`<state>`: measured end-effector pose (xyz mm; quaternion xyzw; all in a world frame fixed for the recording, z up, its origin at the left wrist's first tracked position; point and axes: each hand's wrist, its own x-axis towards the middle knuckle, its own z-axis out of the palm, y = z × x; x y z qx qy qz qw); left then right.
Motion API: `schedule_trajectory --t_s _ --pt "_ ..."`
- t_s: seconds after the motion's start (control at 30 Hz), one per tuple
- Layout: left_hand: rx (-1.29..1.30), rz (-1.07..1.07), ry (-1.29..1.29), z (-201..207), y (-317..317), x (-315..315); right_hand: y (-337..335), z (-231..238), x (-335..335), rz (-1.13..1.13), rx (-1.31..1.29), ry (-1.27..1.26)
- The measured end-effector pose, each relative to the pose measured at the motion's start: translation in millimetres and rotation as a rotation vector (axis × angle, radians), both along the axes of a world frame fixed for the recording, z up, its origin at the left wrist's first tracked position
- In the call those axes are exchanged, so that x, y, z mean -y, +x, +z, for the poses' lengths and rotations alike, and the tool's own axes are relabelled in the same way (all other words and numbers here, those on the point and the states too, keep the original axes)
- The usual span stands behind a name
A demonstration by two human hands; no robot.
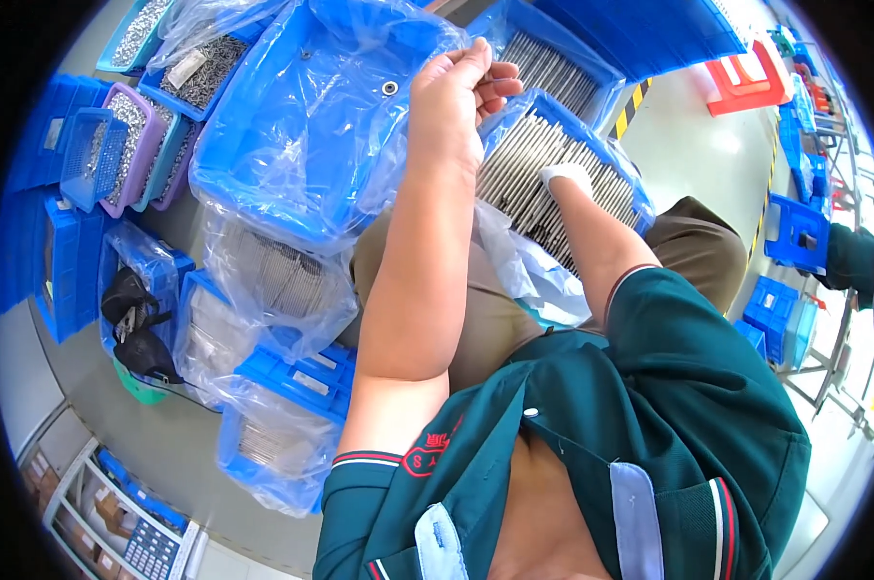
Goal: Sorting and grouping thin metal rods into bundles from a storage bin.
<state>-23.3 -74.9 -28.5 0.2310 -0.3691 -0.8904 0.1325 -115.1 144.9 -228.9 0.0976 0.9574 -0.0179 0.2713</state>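
My left hand (464, 85) is bare and raised beside the right rim of a large blue bin (253, 145) lined with clear plastic. Its fingers curl in and the thumb lies close to them; whatever they may hold is hidden. A small metal ring (389, 88) lies on the plastic near my left wrist. My right hand (567, 175), in a white covering, rests on thin metal rods (524, 159) packed in rows in a blue crate in front of my knees. Its fingers cannot be made out.
Another blue crate of metal rods (553, 72) stands behind. Baskets of small metal parts (128, 145) stack at the far left. Plastic-wrapped crates (277, 275) lie left of my legs. A red stool (751, 75) stands at the far right; another person's dark sleeve (850, 261) shows at the right edge.
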Motion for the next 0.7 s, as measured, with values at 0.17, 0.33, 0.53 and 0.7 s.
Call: schedule_trajectory --t_s 0.17,0.33,0.53,0.7 --pt "0.011 0.0 -0.003 -3.2 2.7 2.5 6.2 -3.3 7.0 -0.075 -0.053 -0.071" --pt "0.042 0.001 0.008 -5.9 -1.9 3.4 2.6 -8.5 1.2 -0.132 -0.103 -0.091" --pt "0.016 0.016 -0.023 -4.5 3.5 7.3 4.3 -10.2 -1.9 -0.118 0.086 -0.114" --pt "0.039 0.029 0.017 1.7 -3.4 2.5 -5.6 2.4 -7.5 -0.331 0.303 -0.184"
